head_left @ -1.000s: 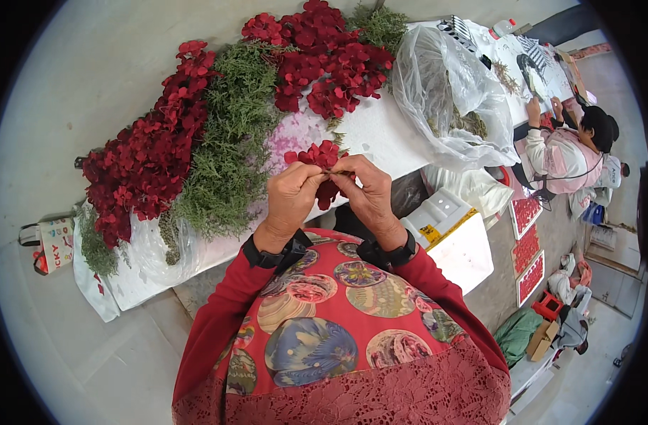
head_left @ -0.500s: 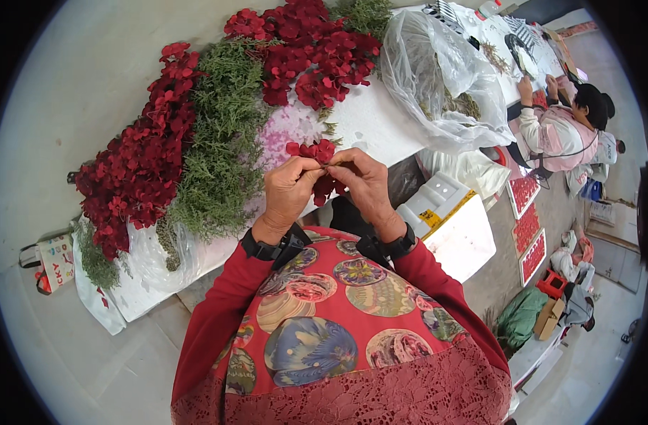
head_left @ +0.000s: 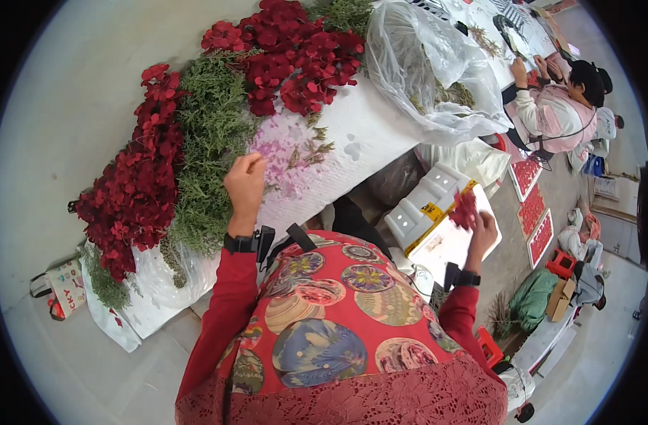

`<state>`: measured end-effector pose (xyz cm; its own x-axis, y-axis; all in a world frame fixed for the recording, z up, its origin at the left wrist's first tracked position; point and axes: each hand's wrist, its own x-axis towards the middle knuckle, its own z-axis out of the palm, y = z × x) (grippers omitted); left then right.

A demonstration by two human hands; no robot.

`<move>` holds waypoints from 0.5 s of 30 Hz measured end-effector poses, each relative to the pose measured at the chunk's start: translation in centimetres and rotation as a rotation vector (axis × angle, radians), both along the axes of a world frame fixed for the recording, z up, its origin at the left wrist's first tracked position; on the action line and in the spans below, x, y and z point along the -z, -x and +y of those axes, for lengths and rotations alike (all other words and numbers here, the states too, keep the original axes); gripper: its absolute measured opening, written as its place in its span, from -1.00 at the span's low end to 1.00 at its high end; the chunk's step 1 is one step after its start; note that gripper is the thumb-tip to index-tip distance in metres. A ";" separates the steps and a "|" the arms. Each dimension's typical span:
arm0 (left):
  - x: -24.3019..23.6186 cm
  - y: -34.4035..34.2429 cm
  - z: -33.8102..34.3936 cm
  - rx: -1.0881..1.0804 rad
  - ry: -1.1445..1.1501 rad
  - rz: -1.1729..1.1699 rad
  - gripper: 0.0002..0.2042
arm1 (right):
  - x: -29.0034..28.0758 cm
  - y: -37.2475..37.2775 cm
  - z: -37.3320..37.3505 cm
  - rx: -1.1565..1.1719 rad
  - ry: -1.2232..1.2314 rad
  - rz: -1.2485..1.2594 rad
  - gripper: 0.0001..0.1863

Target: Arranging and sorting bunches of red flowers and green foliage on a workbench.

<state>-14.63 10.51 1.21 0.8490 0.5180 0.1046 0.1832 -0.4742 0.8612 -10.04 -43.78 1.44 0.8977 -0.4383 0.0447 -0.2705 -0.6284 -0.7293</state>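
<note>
My right hand is closed on a dark red flower, slightly blurred, over the white foam box beside the table. My left hand has its fingers curled together above the table, next to a row of green sprigs; whether it holds anything small is hidden. A long heap of red flowers lies left of the sprigs, and a second heap of red flowers is at the far side. Loose stem bits lie on the pink-stained part of the white table.
A clear plastic bag with dry greenery stands on the table's right. Yellow-and-black tape marks a foam lid by the box. Trays of red pieces lie on the floor. A co-worker sits at the table's far right.
My hands were together at the flower in front of me; now they are apart. The right one has carried the flower right, over the foam box. The left has moved left toward the sprigs.
</note>
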 end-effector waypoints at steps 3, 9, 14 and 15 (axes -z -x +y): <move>3.1 -1.4 -0.2 0.079 -0.082 0.126 -0.78 | 2.9 2.2 -3.5 -0.028 0.986 0.398 -0.70; 7.1 -4.2 -3.1 0.123 -0.221 0.355 -0.66 | 6.0 -4.0 12.4 -0.611 -0.125 0.088 -0.60; 10.2 -5.8 -5.4 0.108 -0.257 0.441 -0.57 | 6.0 -9.0 30.1 -1.208 0.140 -0.278 -0.69; 10.4 -5.9 -5.7 0.170 -0.265 0.365 -0.56 | 6.0 -9.9 31.2 -1.212 0.140 -0.275 -0.69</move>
<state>-8.73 4.81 -9.23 0.9250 0.3647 -0.1062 0.3521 -0.7182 0.6001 -0.16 -12.63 -4.53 0.6737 0.6864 0.2739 0.6860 -0.4432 -0.5770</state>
